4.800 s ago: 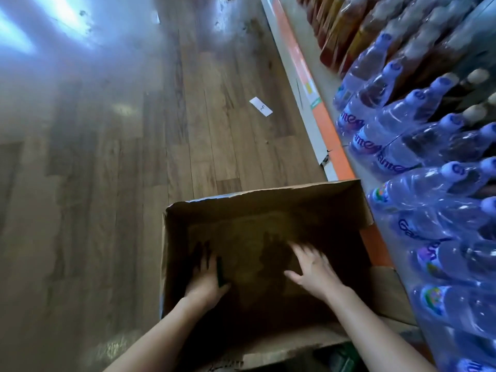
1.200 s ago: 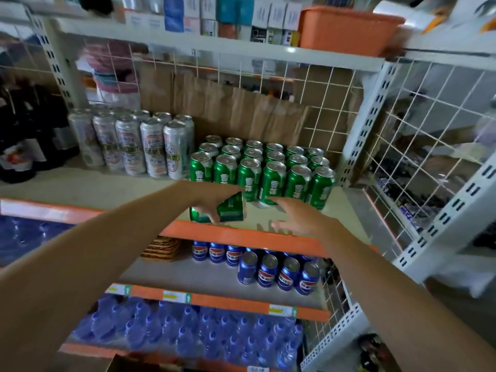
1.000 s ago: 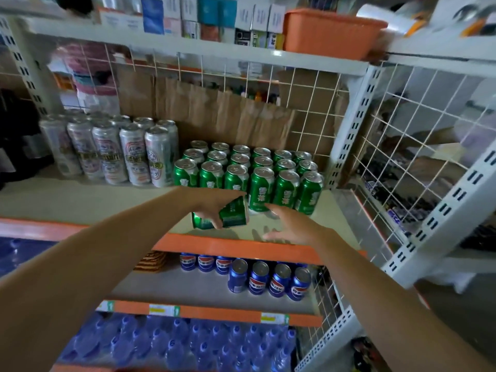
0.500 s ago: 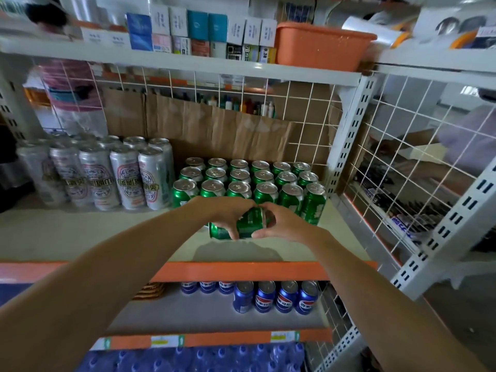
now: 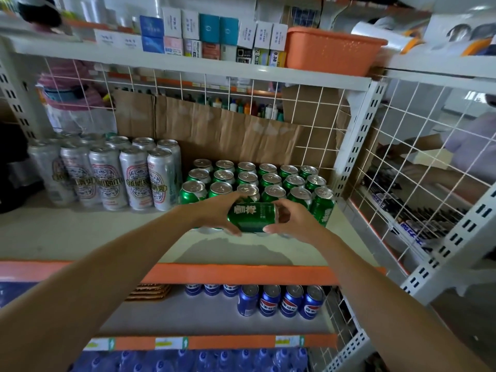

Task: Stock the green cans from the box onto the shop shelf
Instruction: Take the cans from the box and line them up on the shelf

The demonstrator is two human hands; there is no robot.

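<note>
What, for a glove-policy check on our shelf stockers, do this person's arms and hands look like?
Both are bare. The left hand and right hand wear no gloves, and no ring shows on the fingers. The left forearm and right forearm show no sleeve, watch, bracelet or marking as far up as the picture reaches.

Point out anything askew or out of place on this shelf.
One green can lies sideways, held between the left hand and right hand, while the stocked green cans all stand upright. Nothing spilled or dented shows.
</note>
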